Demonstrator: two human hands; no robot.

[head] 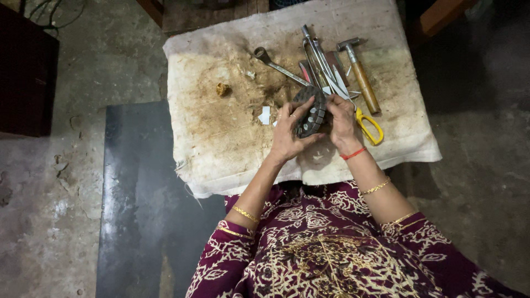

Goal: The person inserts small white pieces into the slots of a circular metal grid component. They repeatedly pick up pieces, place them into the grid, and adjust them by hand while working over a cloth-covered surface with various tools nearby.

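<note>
— Looking down from the head camera: what are the hands on?

— Both grip one dark, rounded, ribbed block [310, 113], held up on edge just above the stained cloth pad [221, 138]. The left hand [288, 132] wraps its near side, thumb along the lower edge, fingers curled over the top. The right hand [341, 122] closes on the far side, fingers tucked behind it.

— How would it handle?

— My guess is stiff and fairly heavy; it keeps its shape in the grip and looks like dense rubber or metal. The pale segments along its edge should give the fingers purchase, so it seems unlikely to slip. Holding it by the two opposite sides, as now, looks the soundest way.

— And around it?

— Just beyond the block lie a wrench [276, 65], a bundle of metal blades and rods [323, 63] and a wooden-handled hammer [361, 74]. Yellow-handled scissors [369, 126] sit beside the right wrist. A small brownish lump [222, 89] rests well apart, to the left. Paper scraps [265, 115] lie near the left fingertips.
</note>
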